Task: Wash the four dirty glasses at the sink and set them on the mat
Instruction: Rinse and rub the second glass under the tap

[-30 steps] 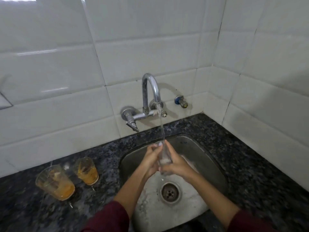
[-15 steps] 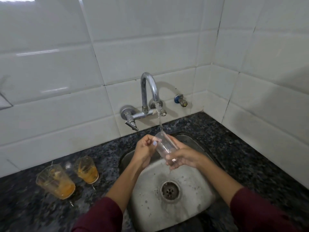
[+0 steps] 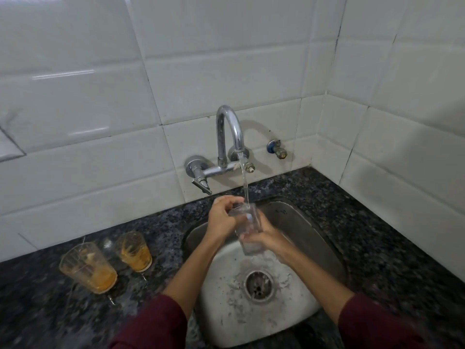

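Observation:
A clear glass point(image 3: 247, 227) is held upright over the steel sink point(image 3: 309, 233), under the running stream from the tap point(image 3: 230, 132). My right hand point(image 3: 266, 239) grips its lower part. My left hand point(image 3: 222, 217) is at its rim, with fingers curled over or into the top. Two dirty glasses with orange residue stand on the dark counter to the left: a larger one point(image 3: 88, 268) nearer me and a smaller one point(image 3: 136, 251) behind it. No mat is in view.
The speckled dark granite counter point(image 3: 377, 235) wraps around the sink. White tiled walls rise behind and to the right. A small valve point(image 3: 276, 149) sticks out of the wall right of the tap. The drain point(image 3: 258, 285) sits mid-basin with water splashing around it.
The glass went from low in the basin, up and tilted under the tap, to upright under the stream. My left hand moved onto its rim.

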A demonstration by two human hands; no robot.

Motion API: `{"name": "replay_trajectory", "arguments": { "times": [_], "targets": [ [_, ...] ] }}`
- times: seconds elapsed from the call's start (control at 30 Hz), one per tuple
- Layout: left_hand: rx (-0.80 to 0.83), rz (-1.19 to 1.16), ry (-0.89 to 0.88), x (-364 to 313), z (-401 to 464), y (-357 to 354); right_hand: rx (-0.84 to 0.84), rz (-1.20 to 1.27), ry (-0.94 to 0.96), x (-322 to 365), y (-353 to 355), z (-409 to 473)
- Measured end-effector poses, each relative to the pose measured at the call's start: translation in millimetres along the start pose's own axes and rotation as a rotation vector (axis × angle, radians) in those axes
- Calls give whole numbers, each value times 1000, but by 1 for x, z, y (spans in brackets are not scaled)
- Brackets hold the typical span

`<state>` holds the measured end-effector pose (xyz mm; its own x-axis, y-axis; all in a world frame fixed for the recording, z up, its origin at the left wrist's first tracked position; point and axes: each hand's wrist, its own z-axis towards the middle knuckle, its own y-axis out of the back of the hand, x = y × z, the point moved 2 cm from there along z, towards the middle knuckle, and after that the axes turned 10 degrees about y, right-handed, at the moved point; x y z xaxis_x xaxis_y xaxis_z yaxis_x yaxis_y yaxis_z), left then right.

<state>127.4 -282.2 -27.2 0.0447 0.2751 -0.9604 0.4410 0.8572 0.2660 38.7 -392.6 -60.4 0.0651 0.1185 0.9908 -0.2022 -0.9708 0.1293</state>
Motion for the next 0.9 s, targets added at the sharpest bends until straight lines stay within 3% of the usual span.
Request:
{"name": "replay_trajectory", "arguments": {
  "times": [0.1,0.27,0.47,0.57,0.67,0.77,0.9],
  "targets": [
    [1,209,-51,-6,-9,-9,-98,217,-31,-20,-18,0],
    [58,275,-98,7,-13,-6,-204,309,-19,-29,-29,4],
    [42,184,-130,11,-13,5,-252,163,70,-19,-25,18],
    [52,-58,-110,22,-13,11,-217,69,86,-16,-16,19],
    [-151,-197,34,33,1,20,-188,-2,69,-19,-4,13],
    [-372,-50,152,25,27,30,-113,-70,57,-17,5,6],
    [-429,183,119,-3,55,31,-79,-154,58,-15,15,-3]
  ]
}}
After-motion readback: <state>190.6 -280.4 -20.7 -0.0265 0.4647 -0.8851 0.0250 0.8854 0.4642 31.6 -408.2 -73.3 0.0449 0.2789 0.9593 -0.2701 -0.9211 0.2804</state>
